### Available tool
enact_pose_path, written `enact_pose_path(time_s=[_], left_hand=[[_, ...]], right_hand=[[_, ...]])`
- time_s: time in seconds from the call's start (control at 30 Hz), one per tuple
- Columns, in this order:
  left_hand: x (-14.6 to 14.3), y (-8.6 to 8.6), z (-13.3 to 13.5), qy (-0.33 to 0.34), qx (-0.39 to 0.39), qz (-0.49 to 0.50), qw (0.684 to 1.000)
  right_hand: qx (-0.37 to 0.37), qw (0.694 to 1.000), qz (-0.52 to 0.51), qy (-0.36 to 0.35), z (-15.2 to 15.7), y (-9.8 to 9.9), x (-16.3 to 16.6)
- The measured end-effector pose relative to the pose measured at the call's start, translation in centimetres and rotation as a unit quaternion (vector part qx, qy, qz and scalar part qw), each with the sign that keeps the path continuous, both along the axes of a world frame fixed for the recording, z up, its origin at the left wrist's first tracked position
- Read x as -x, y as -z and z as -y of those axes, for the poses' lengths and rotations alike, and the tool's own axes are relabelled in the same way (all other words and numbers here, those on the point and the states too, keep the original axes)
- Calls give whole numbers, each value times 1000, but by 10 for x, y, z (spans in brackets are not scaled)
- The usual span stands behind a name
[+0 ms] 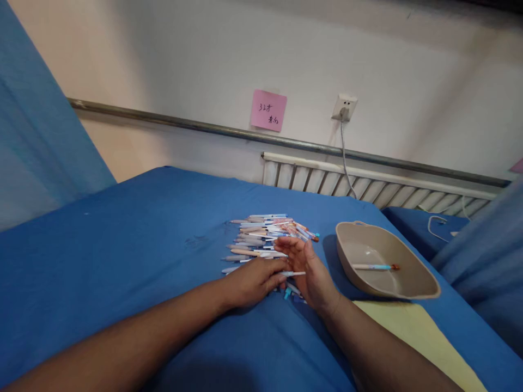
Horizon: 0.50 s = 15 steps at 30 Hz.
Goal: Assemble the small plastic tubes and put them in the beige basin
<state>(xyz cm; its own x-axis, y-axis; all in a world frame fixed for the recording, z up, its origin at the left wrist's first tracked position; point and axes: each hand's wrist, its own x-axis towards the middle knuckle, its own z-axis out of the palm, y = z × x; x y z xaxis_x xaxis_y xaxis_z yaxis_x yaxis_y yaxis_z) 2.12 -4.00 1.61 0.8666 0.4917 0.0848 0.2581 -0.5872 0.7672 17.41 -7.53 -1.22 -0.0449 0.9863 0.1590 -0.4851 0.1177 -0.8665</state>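
Observation:
A pile of several pens (261, 235) lies on the blue cloth (143, 239) of a table. My left hand (254, 280) rests palm down at the near edge of the pile, its fingers pinched on one white pen (295, 274). My right hand (307, 268) lies just to the right, palm turned up and fingers spread, touching the pens. A beige oval basin (412, 280) stands to the right with a single pen (376, 267) in it.
A yellow sheet (425, 332) lies on the cloth near my right forearm. Behind the table run a metal rail, a white radiator (368, 185) and a wall socket with a cord. A pink note (268, 110) hangs on the wall. Blue curtains flank both sides.

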Motion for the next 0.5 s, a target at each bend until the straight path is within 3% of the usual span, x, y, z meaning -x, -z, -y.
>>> enact_pose_path(time_s=[0.13, 0.23, 0.37, 0.5], left_hand=[[-3, 5, -2, -10, 163, 18, 986], [-3, 9, -4, -14, 269, 55, 961], [-2, 11, -10, -51, 359, 113, 925], [2, 7, -20, -134, 405, 191, 884]], right_hand=[[30, 989, -133, -50, 0, -14, -4], [53, 985, -153, -53, -2, -14, -8], [61, 995, -82, 16, -9, 1, -13], [28, 986, 89, 136, -18, 13, -20]])
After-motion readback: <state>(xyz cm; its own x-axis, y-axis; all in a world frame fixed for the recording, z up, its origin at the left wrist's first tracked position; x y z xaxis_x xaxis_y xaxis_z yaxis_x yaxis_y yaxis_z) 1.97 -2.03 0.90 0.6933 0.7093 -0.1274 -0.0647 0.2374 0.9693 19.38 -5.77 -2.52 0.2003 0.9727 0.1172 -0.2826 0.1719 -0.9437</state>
